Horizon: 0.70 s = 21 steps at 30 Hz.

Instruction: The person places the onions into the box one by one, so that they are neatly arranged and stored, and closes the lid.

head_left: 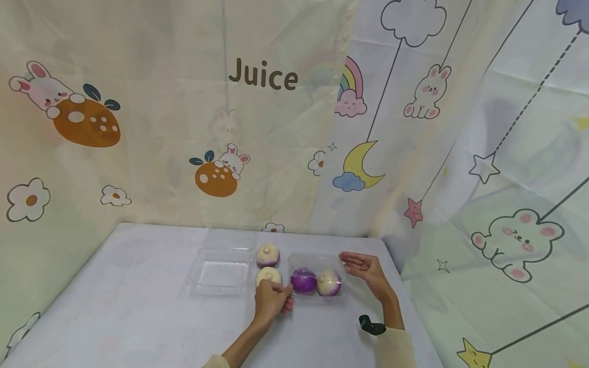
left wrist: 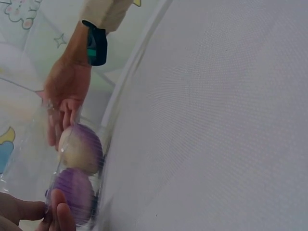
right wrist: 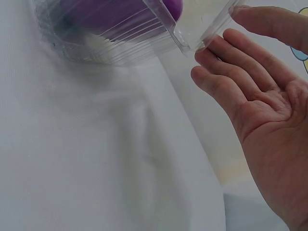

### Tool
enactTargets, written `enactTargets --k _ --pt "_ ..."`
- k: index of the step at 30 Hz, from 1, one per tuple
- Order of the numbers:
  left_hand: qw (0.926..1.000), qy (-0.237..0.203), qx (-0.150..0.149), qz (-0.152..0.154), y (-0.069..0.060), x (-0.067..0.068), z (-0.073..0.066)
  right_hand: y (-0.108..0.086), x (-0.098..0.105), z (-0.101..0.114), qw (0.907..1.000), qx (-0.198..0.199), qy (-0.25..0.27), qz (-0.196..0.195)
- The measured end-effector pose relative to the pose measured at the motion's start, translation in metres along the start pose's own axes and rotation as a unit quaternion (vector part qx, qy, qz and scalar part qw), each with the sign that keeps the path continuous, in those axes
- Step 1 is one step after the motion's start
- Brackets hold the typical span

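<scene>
A clear plastic clamshell box [head_left: 317, 299] holds two purple-and-white turnips, one with its purple side [head_left: 303, 281] up and one mostly white [head_left: 329, 283]. At the box's left edge, my left hand [head_left: 270, 302] pinches the rim between thumb and fingers; the left wrist view [left wrist: 29, 214] shows the fingers beside the purple turnip. My right hand [head_left: 370, 273] is at the right side, its thumb and fingertips on either side of the raised clear lid [right wrist: 211, 31]. Two more turnips stand left of the box, one behind [head_left: 268, 255] and one nearer [head_left: 268, 275], partly covered by my left hand.
Further left on the white table [head_left: 152, 306] lies another clear clamshell box [head_left: 223, 276], its lid folded back. Printed curtains [head_left: 161, 117] rise along the table's back and sides. A dark wrist device [head_left: 371, 325] is worn on the right wrist.
</scene>
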State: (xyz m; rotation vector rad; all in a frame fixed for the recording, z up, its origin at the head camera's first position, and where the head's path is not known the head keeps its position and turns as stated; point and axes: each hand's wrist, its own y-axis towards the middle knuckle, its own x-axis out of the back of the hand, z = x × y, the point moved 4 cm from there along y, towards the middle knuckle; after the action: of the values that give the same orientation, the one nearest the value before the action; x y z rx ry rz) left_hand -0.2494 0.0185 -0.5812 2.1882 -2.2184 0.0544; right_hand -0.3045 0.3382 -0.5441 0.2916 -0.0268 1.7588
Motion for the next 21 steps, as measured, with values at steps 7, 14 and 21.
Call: enactTargets --k 7,14,21 --pt "1.0000 -0.001 -0.002 -0.002 0.000 0.001 0.000 -0.003 -0.002 -0.003 0.9999 -0.007 0.016 -0.001" --pt "1.0000 -0.006 0.002 -0.002 0.001 0.000 0.002 -0.006 -0.003 -0.008 0.9999 0.004 0.013 0.001" --pt "1.0000 -0.006 0.001 -0.003 0.002 -0.001 0.003 -0.007 -0.004 -0.010 0.9998 0.016 0.008 -0.009"
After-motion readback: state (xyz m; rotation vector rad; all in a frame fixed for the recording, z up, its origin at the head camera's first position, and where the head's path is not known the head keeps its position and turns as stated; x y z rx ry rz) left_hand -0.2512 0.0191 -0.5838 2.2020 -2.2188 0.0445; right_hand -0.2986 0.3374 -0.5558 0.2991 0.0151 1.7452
